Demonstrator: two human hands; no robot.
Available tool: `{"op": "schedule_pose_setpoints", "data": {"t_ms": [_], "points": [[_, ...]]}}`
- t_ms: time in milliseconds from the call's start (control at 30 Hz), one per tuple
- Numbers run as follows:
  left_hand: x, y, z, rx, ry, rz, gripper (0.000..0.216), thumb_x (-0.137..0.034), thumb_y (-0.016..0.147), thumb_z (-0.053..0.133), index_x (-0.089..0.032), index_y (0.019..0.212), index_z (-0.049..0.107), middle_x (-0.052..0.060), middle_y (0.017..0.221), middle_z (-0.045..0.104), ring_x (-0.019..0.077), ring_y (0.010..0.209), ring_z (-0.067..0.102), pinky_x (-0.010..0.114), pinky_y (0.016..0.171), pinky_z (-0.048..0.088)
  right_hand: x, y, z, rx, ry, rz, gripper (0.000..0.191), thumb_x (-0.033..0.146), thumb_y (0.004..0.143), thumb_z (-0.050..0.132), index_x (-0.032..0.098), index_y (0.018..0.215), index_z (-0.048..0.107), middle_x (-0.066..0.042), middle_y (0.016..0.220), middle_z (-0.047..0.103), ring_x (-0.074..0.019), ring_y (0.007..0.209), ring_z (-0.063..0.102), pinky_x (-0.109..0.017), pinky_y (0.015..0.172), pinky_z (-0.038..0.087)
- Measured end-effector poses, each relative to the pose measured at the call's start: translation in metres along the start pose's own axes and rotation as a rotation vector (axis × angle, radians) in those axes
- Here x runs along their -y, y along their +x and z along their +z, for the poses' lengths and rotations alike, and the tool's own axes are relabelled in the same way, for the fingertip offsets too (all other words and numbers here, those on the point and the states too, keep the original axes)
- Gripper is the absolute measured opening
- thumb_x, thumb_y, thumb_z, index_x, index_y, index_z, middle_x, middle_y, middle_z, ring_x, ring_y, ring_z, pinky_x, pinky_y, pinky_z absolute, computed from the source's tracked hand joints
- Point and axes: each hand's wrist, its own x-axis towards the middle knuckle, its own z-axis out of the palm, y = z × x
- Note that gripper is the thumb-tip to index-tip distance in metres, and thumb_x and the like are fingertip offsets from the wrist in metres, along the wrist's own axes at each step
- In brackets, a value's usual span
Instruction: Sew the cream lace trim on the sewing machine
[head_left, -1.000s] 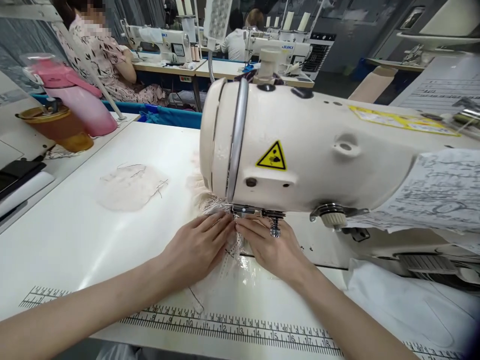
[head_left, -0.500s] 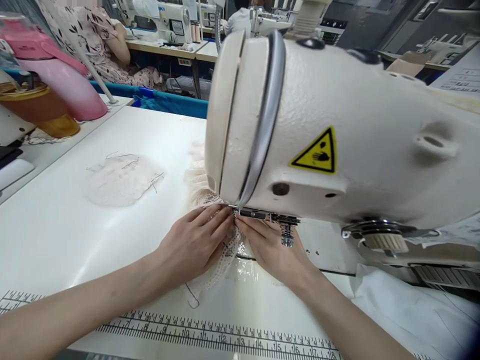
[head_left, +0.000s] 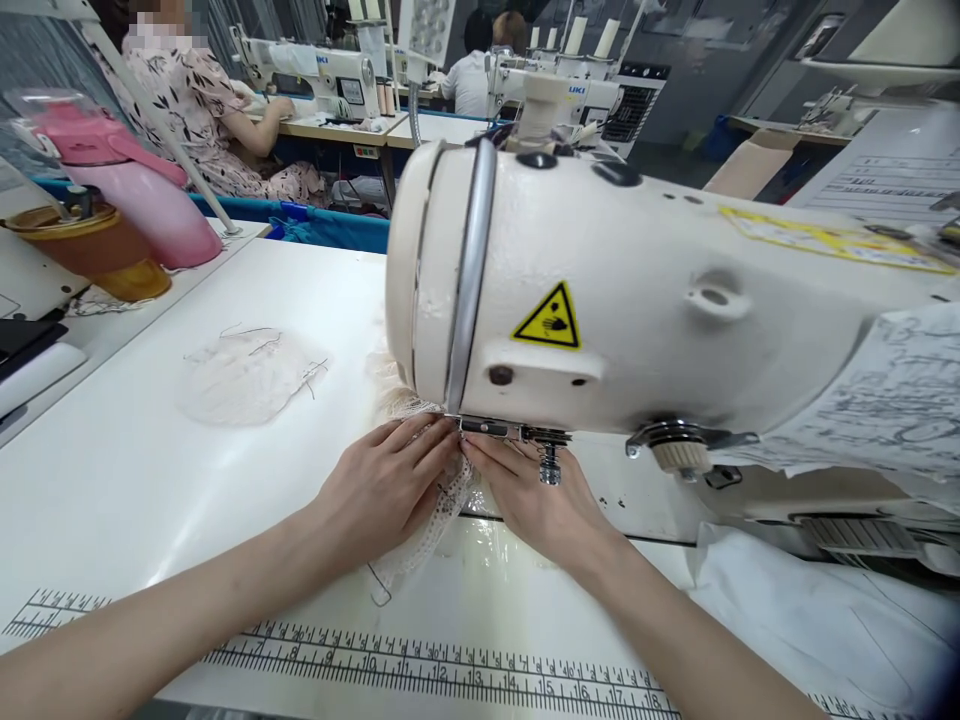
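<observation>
A cream sewing machine [head_left: 600, 300] with a yellow warning sticker fills the middle of the head view. Under its head lies a strip of cream lace fabric [head_left: 427, 525]. My left hand [head_left: 379, 490] lies flat on the lace, fingers stretched toward the needle area. My right hand [head_left: 536, 495] presses flat on the fabric from the right, its fingertips meeting those of the left hand just below the presser foot [head_left: 487, 428]. The needle itself is hidden by the machine head.
A finished pale fabric piece [head_left: 244, 375] lies on the white table [head_left: 150, 470] to the left. A printed ruler [head_left: 420, 665] runs along the near edge. A pink bottle [head_left: 142, 190] and brown cup [head_left: 97, 240] stand far left. Other people sit at machines behind.
The camera pulled back from the machine head after leaning in. Both hands stayed flat on the lace under the presser foot, and more lace now trails toward me.
</observation>
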Motion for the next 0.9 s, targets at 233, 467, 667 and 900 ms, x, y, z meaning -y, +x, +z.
{"op": "schedule_pose_setpoints", "data": {"t_ms": [233,467,667,900], "points": [[0.005,0.003,-0.008,0.034,0.004,0.018,0.039,-0.026,0.097,0.04,-0.012,0.13,0.054,0.009,0.13,0.06,0.0251,0.119,0.057,0.041,0.099,0.047,0.001,0.004,-0.003,-0.028,0.01,0.012,0.043,0.006,0.082,0.05,0.021,0.12,0.063,0.005,0.132,0.059,-0.0182,0.09,0.063,-0.036,0.068,0.048],[0.014,-0.034,-0.046,0.065,-0.095,0.346,0.055,-0.056,0.095,0.041,-0.011,0.118,0.061,0.012,0.123,0.064,0.0267,0.099,0.062,0.037,0.071,0.051,0.005,0.008,-0.011,-0.038,0.083,0.041,0.038,0.003,0.084,0.047,0.023,0.11,0.064,0.005,0.117,0.068,-0.0125,0.08,0.061,-0.031,0.064,0.037],[0.002,-0.063,-0.056,0.05,-0.142,0.079,0.028,-0.011,0.097,0.037,-0.013,0.118,0.056,0.008,0.115,0.067,0.0165,0.097,0.065,0.023,0.067,0.052,0.009,0.01,-0.01,-0.077,0.314,0.061,0.033,0.006,0.082,0.044,0.021,0.104,0.064,-0.001,0.107,0.068,-0.015,0.085,0.06,-0.03,0.063,0.033],[0.012,-0.006,-0.048,0.144,-0.1,0.157,0.018,-0.023,0.095,0.045,-0.015,0.105,0.058,0.007,0.089,0.066,0.0198,0.076,0.062,0.031,0.065,0.048,0.006,0.012,-0.01,-0.102,0.491,0.002,0.02,0.015,0.092,0.048,0.022,0.094,0.067,-0.002,0.095,0.07,-0.0165,0.096,0.059,-0.031,0.078,0.042]]}}
